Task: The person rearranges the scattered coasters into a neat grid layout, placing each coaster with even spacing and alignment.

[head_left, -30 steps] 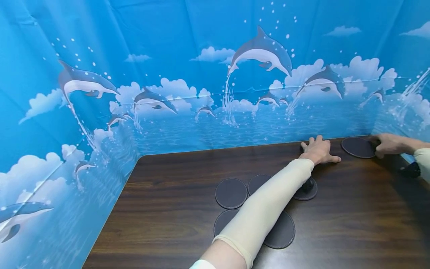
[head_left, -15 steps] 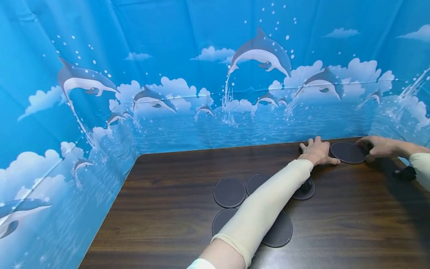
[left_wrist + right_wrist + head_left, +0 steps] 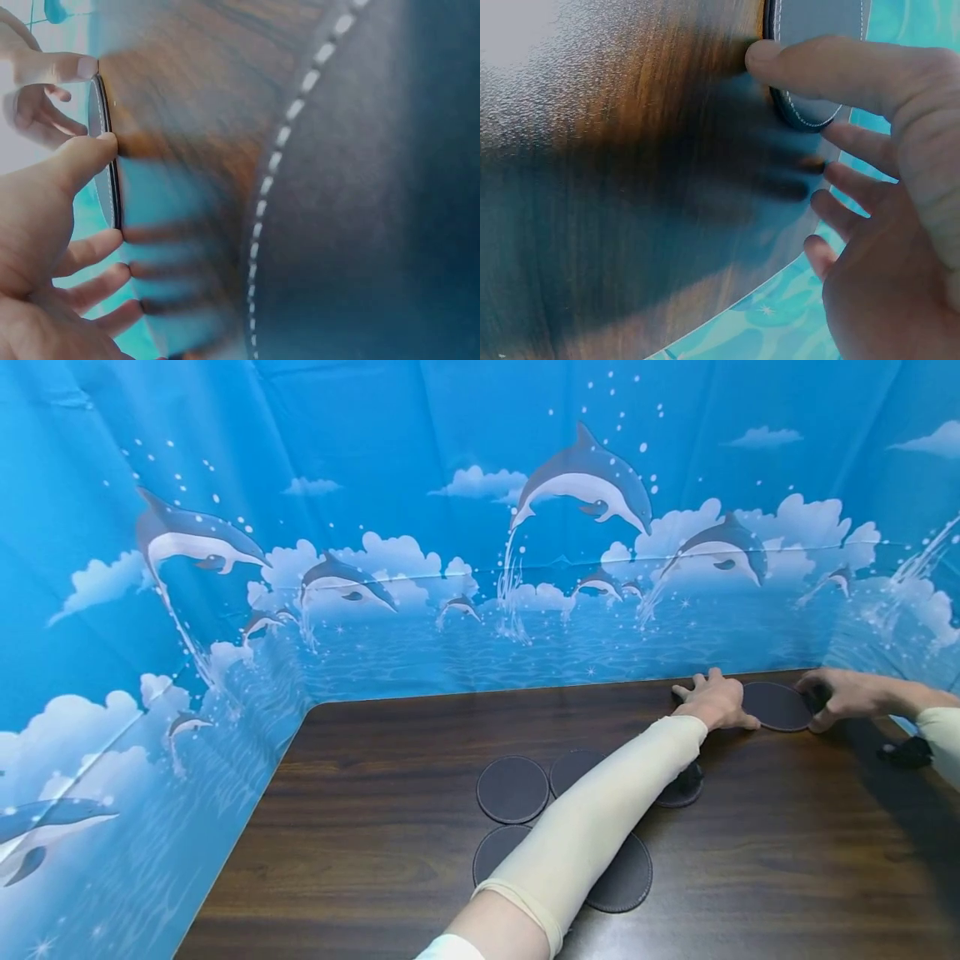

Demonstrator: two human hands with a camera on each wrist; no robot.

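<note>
A dark round coaster point(image 3: 776, 706) with stitched edging lies near the table's back edge, between the two hands. My right hand point(image 3: 855, 693) grips its right side; in the right wrist view the thumb presses the near rim of the coaster point(image 3: 817, 22) and the index finger is at its end. From the other side comes my left hand point(image 3: 712, 700), fingers spread, fingertips down on the table. In the left wrist view, its thumb and index tip touch the rim of the coaster point(image 3: 115, 195). Below the left forearm, several more coasters point(image 3: 513, 789) lie grouped, partly hidden.
The dark wood-grain table point(image 3: 360, 810) meets a blue dolphin-print curtain point(image 3: 405, 527) along its back and left edges. A coaster point(image 3: 622, 877) lies right of the left sleeve, and another coaster point(image 3: 682, 793) shows beneath the left wrist.
My right hand has brought the coaster leftward and slightly nearer, up against my left hand. The left hand stays spread in about the same place. The grouped coasters have not moved.
</note>
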